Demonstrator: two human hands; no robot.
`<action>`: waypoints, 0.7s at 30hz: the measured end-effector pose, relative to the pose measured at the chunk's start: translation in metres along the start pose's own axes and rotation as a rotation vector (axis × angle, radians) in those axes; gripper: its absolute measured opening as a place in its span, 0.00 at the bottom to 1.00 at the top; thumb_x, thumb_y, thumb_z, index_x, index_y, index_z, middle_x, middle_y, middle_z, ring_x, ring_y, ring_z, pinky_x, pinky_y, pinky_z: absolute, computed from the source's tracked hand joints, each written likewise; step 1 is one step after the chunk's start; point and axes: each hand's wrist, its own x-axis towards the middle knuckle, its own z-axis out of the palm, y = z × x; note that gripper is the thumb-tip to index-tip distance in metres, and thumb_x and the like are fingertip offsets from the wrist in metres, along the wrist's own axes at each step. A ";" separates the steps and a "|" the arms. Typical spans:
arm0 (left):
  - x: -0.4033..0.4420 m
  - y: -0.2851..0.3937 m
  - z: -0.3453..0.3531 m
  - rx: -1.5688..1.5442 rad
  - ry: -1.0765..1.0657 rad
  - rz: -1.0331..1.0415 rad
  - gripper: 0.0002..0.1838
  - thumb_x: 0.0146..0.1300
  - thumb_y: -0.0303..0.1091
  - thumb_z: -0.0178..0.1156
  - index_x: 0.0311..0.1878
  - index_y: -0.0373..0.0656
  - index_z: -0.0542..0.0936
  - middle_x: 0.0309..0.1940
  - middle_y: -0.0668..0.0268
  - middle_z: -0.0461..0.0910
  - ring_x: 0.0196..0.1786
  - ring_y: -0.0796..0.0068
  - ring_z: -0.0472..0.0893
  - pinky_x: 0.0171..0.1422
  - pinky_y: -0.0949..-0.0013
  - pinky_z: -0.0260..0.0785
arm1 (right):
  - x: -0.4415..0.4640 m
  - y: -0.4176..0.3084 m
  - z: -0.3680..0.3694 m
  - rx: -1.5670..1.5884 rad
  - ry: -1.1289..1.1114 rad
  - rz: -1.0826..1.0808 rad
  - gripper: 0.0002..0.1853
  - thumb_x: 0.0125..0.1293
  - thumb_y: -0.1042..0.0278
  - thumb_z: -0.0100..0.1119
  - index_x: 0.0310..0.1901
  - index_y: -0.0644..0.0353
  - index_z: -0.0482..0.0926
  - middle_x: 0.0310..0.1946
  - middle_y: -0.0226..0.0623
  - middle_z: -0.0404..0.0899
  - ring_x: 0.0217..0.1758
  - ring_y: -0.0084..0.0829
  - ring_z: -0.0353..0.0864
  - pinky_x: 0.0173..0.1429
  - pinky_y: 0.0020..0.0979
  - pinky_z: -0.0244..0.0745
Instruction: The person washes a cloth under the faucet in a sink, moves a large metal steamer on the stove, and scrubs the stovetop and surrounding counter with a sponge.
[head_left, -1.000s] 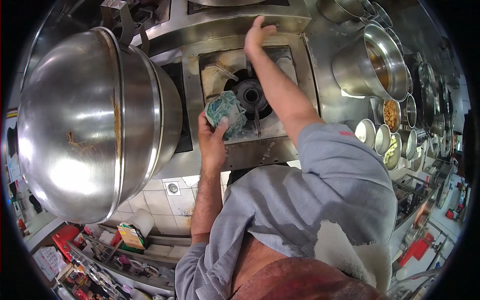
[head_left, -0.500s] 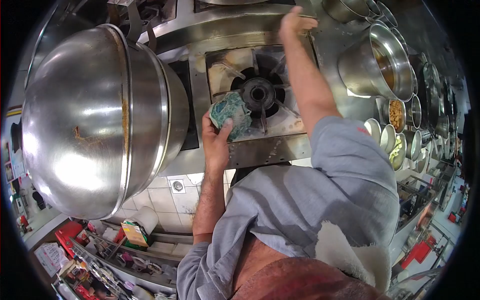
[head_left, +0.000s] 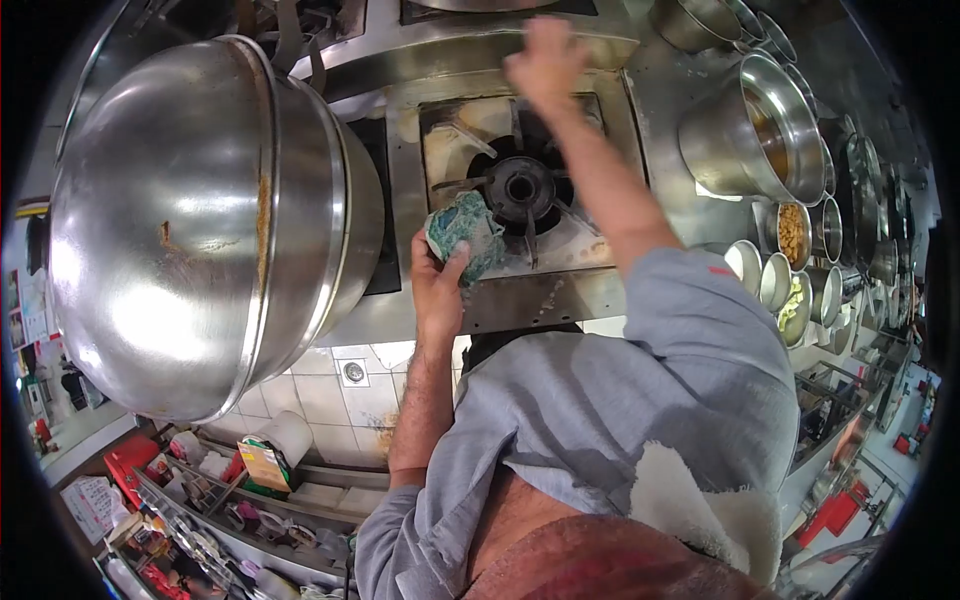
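Observation:
My left hand (head_left: 437, 288) grips a crumpled green patterned cloth (head_left: 466, 236) between thumb and fingers, at the front left of the gas burner (head_left: 520, 188). The cloth covers part of the burner's near left side. The ring-shaped burner head sits among metal pan supports on a stained stove top (head_left: 562, 257). My right hand (head_left: 548, 68) reaches past the burner, over the raised steel ledge (head_left: 440, 66) at the back. Motion blurs its fingers, and I see no object in it; contact with the ledge is unclear.
A large domed steel vessel (head_left: 160, 230) fills the left side. To the right stand a big steel pot (head_left: 735, 130) with brown liquid, a container of brown pieces (head_left: 793, 235) and smaller metal containers. Shelves with assorted items (head_left: 240, 500) lie at lower left, above a tiled floor (head_left: 325, 400).
My right hand has swept left along the back ledge from the right corner. The left hand still holds the cloth in nearly the same place. The view has shifted slightly.

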 end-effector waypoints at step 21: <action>-0.014 0.001 0.007 0.009 0.023 -0.021 0.21 0.60 0.22 0.55 0.57 0.37 0.65 0.50 0.63 0.73 0.52 0.75 0.72 0.59 0.71 0.64 | 0.031 -0.141 0.056 0.271 -0.110 -0.424 0.16 0.54 0.70 0.48 0.47 0.60 0.71 0.45 0.41 0.72 0.53 0.40 0.69 0.52 0.43 0.64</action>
